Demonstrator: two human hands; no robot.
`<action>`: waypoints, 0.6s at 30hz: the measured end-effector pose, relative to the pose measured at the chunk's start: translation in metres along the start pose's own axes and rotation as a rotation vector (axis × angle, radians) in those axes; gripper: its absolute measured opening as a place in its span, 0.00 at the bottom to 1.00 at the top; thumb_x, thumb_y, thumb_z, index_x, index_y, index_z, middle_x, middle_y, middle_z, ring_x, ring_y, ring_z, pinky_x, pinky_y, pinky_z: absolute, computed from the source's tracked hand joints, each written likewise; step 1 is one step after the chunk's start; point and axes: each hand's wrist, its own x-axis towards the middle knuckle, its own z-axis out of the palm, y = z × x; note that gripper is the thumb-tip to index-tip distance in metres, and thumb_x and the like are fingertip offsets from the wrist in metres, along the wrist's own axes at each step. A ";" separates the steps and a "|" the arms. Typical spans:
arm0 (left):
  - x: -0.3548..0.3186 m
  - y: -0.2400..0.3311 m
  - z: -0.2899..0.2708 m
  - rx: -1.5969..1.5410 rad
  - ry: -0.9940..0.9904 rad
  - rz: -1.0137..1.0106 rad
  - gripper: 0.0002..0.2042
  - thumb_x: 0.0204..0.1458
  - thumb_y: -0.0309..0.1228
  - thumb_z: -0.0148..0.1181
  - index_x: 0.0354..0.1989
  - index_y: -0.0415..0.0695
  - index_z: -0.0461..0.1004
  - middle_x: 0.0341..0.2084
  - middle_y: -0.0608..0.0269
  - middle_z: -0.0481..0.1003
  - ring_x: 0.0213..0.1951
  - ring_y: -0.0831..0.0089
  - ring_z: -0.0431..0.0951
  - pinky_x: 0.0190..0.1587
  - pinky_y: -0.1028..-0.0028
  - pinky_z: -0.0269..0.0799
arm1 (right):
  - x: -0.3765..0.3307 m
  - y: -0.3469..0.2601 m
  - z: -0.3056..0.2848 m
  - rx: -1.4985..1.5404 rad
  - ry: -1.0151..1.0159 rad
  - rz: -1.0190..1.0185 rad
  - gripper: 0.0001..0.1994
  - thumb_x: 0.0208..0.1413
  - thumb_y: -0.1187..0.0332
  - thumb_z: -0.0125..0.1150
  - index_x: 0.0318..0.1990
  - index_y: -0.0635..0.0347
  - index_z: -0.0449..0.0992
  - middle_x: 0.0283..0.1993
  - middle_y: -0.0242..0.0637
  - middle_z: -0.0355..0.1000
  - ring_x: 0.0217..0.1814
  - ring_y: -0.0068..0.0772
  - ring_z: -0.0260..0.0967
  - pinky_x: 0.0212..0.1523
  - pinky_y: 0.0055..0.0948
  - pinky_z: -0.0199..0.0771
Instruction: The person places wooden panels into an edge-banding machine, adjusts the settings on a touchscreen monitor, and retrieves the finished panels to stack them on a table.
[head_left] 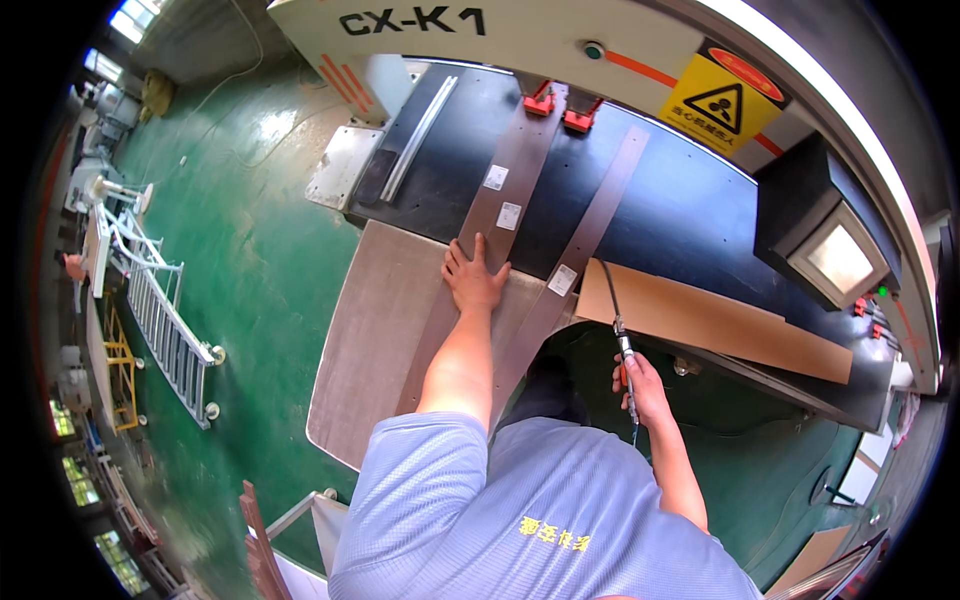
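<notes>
My left hand (474, 284) lies flat, fingers spread, on a long dark brown board (520, 160) with two white labels. That board runs from the grey-brown side table (365, 300) across the black machine bed (680, 200) toward two red clamp-like parts (539, 99). Beside it on the right lies a narrower brown board (603, 207) with one white label. Down at the right, my right hand (645, 388) is closed around what looks like an air blow gun (627, 352), silver with a thin dark curved tube and an orange-red part. The tube's end reaches near the cardboard.
A brown cardboard strip (700, 315) lies along the bed's near edge. Overhead spans a pale machine beam (540, 35) with a yellow warning sign (722, 100). A lit screen box (840, 250) hangs at right. A metal rail (420, 138) lies at the bed's left; a wheeled rack (170, 330) stands farther left.
</notes>
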 end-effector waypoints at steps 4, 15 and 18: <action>0.002 -0.001 0.000 -0.013 -0.031 -0.008 0.43 0.51 0.59 0.63 0.75 0.64 0.55 0.73 0.44 0.51 0.73 0.49 0.50 0.71 0.50 0.46 | 0.019 -0.017 0.016 -0.010 0.032 -0.018 0.19 0.72 0.54 0.48 0.58 0.58 0.69 0.34 0.32 0.74 0.33 0.22 0.75 0.21 0.20 0.69; 0.005 -0.002 -0.002 -0.012 -0.046 0.006 0.43 0.52 0.60 0.61 0.76 0.62 0.53 0.73 0.43 0.50 0.72 0.48 0.50 0.71 0.50 0.45 | 0.056 -0.026 0.041 0.103 0.029 -0.044 0.22 0.72 0.52 0.44 0.61 0.59 0.68 0.33 0.30 0.71 0.26 0.18 0.69 0.18 0.17 0.65; 0.006 -0.003 -0.001 0.008 -0.049 0.014 0.43 0.53 0.61 0.60 0.76 0.62 0.52 0.73 0.42 0.50 0.72 0.48 0.51 0.71 0.50 0.45 | 0.061 -0.026 0.047 0.135 0.029 -0.033 0.22 0.72 0.53 0.45 0.62 0.60 0.68 0.33 0.30 0.71 0.27 0.18 0.69 0.18 0.17 0.65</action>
